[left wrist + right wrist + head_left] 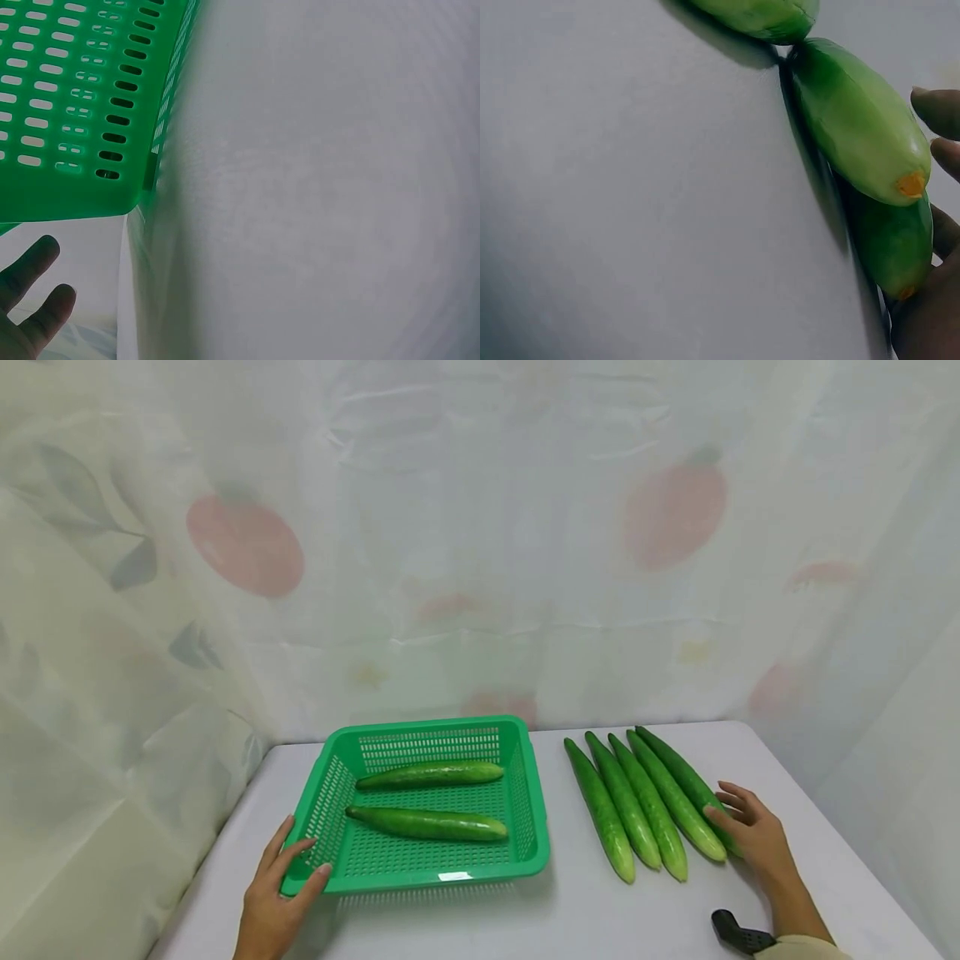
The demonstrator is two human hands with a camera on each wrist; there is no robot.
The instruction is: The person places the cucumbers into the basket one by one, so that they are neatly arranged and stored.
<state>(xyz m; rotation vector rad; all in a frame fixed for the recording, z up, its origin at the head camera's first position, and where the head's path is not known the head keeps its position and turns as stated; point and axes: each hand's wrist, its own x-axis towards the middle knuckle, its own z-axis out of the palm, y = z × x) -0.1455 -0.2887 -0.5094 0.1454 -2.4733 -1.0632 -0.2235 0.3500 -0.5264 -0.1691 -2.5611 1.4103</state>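
Note:
A green plastic basket (pixel 543 827) with slotted walls holds two long cucumbers, a rear cucumber (pixel 431 773) and a front cucumber (pixel 427 823). My left hand (pixel 273 889) is at its front left corner, fingers spread about the rim. In the left wrist view, two fingertips show below the basket's corner (pixel 75 199). On the right, several cucumbers (pixel 603 810) lie side by side. My right hand (pixel 753 835) is at the lower part of the rightmost cucumber (pixel 678 767), thumb over it and fingers loosely bent. The right wrist view shows that cucumber's pale-tipped end (pixel 892 255) against the hand.
The white table (pixel 592 922) carries everything. A black angled device (pixel 738 933) sits at the right wrist, beside a beige sleeve (pixel 802 948). A pale curtain (pixel 480 552) with fruit prints hangs behind the table and along its sides.

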